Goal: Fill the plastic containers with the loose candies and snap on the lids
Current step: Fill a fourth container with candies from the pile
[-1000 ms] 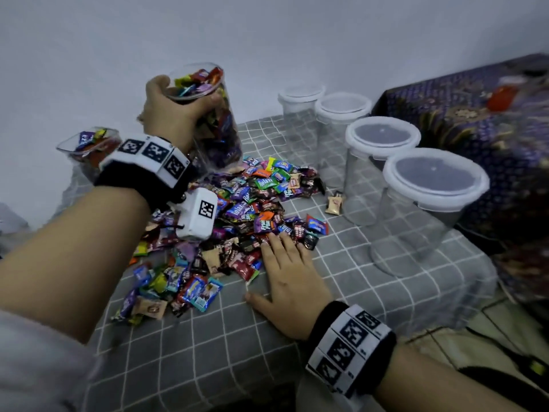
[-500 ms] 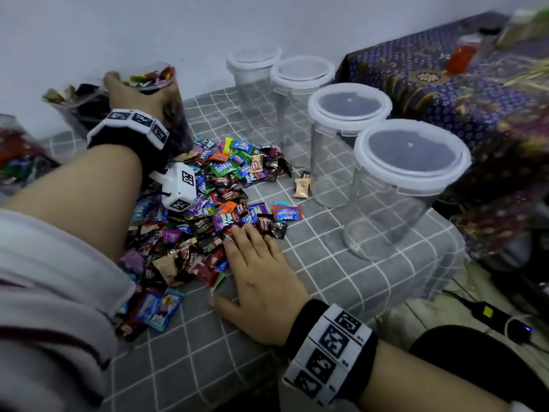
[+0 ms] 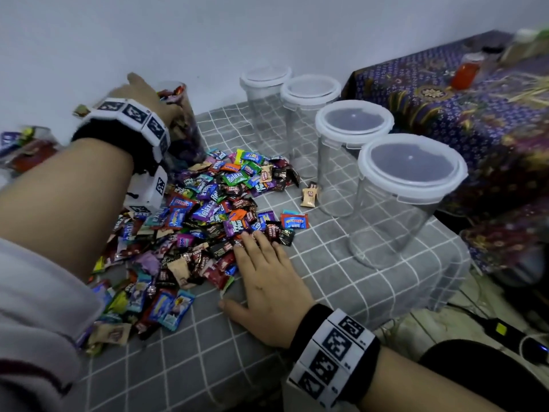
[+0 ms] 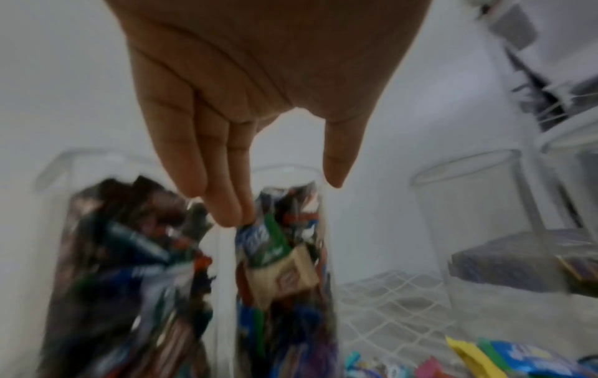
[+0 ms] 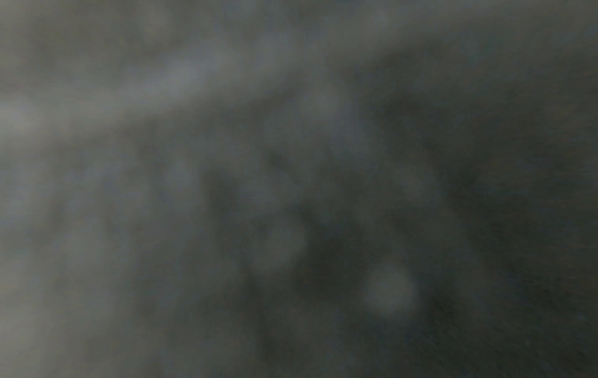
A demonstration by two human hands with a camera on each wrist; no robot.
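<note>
Plastic filled container [image 3: 185, 126]: under my left hand [image 3: 142, 95], fingers straight, touching its candies.
Right hand [image 3: 267, 289]: flat beside the candy pile [image 3: 208, 221].

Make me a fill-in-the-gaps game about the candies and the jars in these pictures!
1. The number of empty containers with white lids on is ____.
2. The right hand lies ____ on the checked cloth.
3. The loose candies lie in a ____ on the cloth.
4. The candy-filled container by the left hand has no ____ on it.

Missing words: four; flat; pile; lid
</note>
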